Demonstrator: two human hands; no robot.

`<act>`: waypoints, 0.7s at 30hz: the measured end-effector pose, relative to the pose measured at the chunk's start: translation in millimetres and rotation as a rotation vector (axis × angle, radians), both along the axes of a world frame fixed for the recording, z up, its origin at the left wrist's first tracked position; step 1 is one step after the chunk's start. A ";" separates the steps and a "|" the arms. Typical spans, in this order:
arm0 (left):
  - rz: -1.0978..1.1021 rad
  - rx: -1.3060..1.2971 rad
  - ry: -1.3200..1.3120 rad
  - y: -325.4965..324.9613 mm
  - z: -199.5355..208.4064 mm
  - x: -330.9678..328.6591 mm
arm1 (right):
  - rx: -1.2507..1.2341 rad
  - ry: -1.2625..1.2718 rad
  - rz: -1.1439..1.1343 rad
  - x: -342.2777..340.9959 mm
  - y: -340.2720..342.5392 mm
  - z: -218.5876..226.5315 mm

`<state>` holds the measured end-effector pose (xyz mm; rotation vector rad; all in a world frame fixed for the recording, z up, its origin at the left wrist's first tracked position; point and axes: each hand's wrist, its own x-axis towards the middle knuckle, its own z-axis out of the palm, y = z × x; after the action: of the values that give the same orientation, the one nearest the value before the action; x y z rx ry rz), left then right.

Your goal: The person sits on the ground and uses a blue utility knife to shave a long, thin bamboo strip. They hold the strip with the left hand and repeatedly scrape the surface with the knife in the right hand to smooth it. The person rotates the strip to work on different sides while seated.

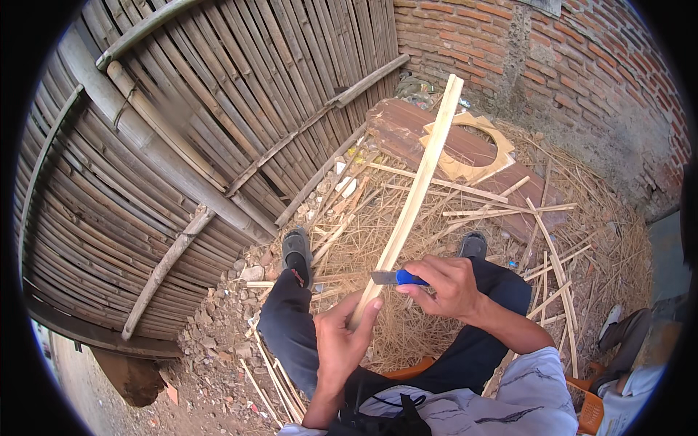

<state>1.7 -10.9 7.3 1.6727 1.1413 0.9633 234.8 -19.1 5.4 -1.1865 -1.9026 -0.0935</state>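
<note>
— Where's the pale strip (422, 178) now?
— Slanting up and away from the left hand (343, 338), whose grip wraps its near end! The right hand (447, 287) grips a blue-handled knife (407, 277), blade across the strip just beyond the left grip.
— How does it handle?
— Light, I'd judge, fairly stiff, perhaps whippy at the far end; edges probably splintery. Best held low, fingers behind the blade, like this!
— Any containers?
— Right of both grips, some orange perforated plastic (590, 407): crate or seat, I can't tell, nor what it holds.
</note>
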 end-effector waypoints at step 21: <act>0.033 0.061 0.002 -3.5 3.6 9.3 | 0.018 -0.055 -0.061 -8.3 -4.7 4.2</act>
<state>11.0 -14.4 10.8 1.7080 1.1546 1.0270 226.6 -23.8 9.6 -1.2409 -1.9095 -0.1779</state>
